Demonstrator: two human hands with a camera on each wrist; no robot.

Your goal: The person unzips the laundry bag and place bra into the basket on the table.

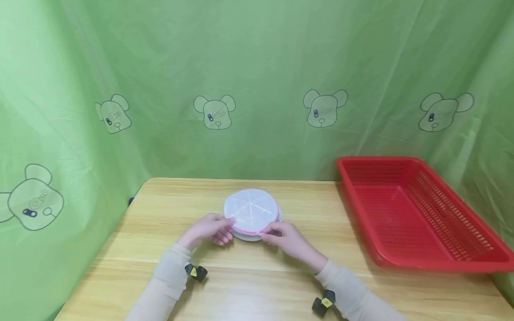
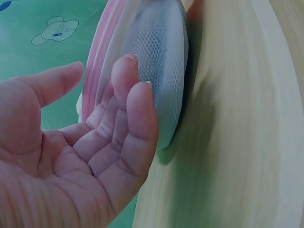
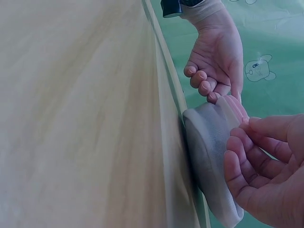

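Note:
A round white mesh laundry bag [image 1: 250,208] with a pink zipper [image 2: 99,61] around its rim lies on the table. My left hand [image 1: 208,229] holds the bag's left edge, thumb at the upper rim and the other fingers bent against the mesh side. At the front right rim, my right hand [image 1: 288,240] pinches the zipper between thumb and forefinger. In the right wrist view the remaining fingers [image 3: 237,164] of that hand curl beside the grey-white mesh wall. The bag's underside is hidden against the wood.
A red plastic basket [image 1: 371,232] with slotted sides stands at the table's right. The wooden table [image 1: 168,205] runs back to a green curtain [image 1: 265,147] printed with bear heads, which also hangs at both sides. Each wrist wears a small black camera [image 1: 196,272].

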